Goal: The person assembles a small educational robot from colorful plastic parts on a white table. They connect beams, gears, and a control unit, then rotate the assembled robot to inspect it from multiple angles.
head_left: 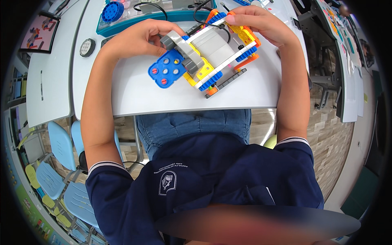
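A toy building-brick model rests tilted on the white tabletop, with a pale grey block at its middle and yellow, orange and blue pieces around it. Off its left end juts a blue plate with round holes, beside a grey curved piece. My left hand is closed on that end, thumb near the plate, some fingertips hidden behind the grey piece. At the far right corner, my right hand pinches the yellow and orange pieces. Black cables run over the model's far side.
Behind the model stands a teal-rimmed tray of parts, with a blue wheel at its left. A grey-hubbed black wheel lies left of my arm. Further left is a screen picturing a model. Light blue chairs stand below left.
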Motion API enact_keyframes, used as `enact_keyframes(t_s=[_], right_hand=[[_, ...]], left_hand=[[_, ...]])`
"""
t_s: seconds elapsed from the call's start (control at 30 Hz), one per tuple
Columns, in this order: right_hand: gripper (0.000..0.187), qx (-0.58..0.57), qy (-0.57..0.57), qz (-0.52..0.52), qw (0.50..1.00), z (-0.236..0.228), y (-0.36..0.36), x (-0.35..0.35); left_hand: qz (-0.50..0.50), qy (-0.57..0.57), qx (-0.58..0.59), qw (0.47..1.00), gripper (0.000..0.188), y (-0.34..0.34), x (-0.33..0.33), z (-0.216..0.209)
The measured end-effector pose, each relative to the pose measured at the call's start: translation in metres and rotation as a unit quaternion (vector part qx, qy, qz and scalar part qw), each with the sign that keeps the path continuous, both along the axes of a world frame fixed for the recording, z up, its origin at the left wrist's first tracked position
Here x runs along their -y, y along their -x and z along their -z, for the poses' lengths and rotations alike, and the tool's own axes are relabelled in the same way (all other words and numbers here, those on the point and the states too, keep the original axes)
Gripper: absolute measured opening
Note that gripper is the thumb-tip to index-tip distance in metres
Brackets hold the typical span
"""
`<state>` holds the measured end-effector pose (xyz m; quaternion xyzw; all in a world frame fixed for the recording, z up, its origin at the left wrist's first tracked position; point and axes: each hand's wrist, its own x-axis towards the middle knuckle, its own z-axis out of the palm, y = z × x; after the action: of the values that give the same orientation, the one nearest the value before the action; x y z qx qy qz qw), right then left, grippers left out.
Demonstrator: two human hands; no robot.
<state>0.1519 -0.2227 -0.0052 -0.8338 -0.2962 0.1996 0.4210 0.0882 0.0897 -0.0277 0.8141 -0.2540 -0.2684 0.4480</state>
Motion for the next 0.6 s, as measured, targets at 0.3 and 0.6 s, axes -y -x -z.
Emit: enact_keyframes(t_s=[0.3,0.6], right_hand=[[0.055,-0.033,0.008,-0.028,0.999,-0.0004,-0.0007,-0.0017],[0.054,-0.007,-0.019,-0.017,1.000,0.0076,-0.0038,-0.0016]], left_hand=[[-0.005,0.070,-0.009,0.997,0.061,0.0049,0.0052,-0.0012],[0.007,0.072,-0.013,0.997,0.060,0.0035,0.0037,-0.0036]])
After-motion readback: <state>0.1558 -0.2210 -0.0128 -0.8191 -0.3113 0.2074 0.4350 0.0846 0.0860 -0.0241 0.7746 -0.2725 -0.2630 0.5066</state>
